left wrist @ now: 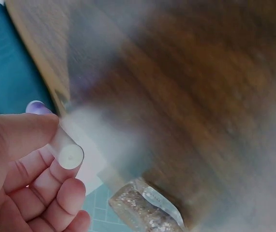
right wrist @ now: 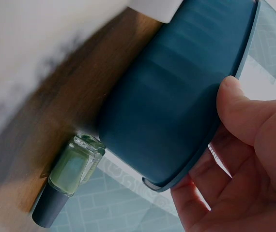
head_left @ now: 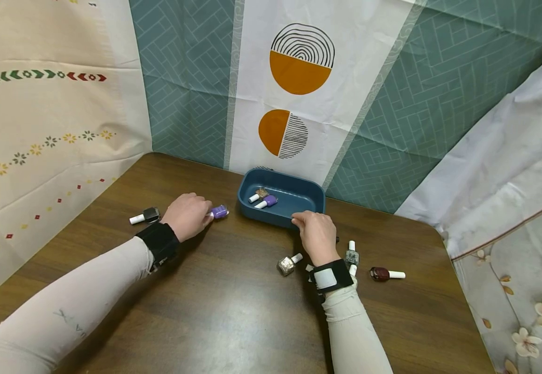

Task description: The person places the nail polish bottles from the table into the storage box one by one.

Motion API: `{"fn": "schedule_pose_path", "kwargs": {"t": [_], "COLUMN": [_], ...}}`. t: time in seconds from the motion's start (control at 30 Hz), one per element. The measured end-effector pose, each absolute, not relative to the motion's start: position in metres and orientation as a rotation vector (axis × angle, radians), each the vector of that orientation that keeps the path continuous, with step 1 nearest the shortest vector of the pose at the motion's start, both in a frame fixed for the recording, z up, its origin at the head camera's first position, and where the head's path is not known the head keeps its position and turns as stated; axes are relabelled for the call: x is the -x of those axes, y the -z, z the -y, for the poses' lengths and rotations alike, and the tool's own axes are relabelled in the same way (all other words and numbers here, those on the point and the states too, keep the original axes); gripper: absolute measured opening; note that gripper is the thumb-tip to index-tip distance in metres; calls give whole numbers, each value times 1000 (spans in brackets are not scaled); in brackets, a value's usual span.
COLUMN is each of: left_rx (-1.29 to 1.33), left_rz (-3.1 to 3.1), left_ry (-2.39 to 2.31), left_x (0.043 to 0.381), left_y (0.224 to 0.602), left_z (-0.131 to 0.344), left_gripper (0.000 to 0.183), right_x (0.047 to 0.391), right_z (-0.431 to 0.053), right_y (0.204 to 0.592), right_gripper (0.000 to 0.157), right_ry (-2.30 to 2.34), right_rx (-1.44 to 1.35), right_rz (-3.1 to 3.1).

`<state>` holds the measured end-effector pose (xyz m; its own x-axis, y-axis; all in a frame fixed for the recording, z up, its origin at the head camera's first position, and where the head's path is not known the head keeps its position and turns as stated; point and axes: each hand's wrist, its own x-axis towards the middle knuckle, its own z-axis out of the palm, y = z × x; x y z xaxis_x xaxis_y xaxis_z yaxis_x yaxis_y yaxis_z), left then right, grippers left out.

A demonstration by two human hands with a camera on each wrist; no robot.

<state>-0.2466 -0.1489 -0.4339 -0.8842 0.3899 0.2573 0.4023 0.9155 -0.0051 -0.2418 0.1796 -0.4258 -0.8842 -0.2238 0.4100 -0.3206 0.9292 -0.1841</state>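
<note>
Blue tray (head_left: 305, 183) holding two bottles, purple (head_left: 267, 201), glittery brown (head_left: 259, 195)

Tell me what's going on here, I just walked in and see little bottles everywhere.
A person is working with nail polish bottles at a brown wooden table. The left hand pinches a purple nail polish bottle by its white cap, while the right hand holds the rim of a dark blue plastic tray already holding two bottles. More lie scattered around.
</note>
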Motion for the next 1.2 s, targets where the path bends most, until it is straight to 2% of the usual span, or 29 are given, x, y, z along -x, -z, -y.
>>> {"fn": "schedule_pose_path", "kwargs": {"t": [0.83,1.2], "left_rx": [584,634], "left_rz": [2711,2649], "left_ry": [176,189], "left_x": [220,223], "left_y": [405,386], "left_z": [137,123], "left_gripper": [18,15], "right_x": [243,242], "right_z": [-181,-180], "right_y": [425,425], "right_gripper": [17,17], "right_ry": [-336,-343], "right_rx": [-412,-398], "right_rz": [2696,2711]}}
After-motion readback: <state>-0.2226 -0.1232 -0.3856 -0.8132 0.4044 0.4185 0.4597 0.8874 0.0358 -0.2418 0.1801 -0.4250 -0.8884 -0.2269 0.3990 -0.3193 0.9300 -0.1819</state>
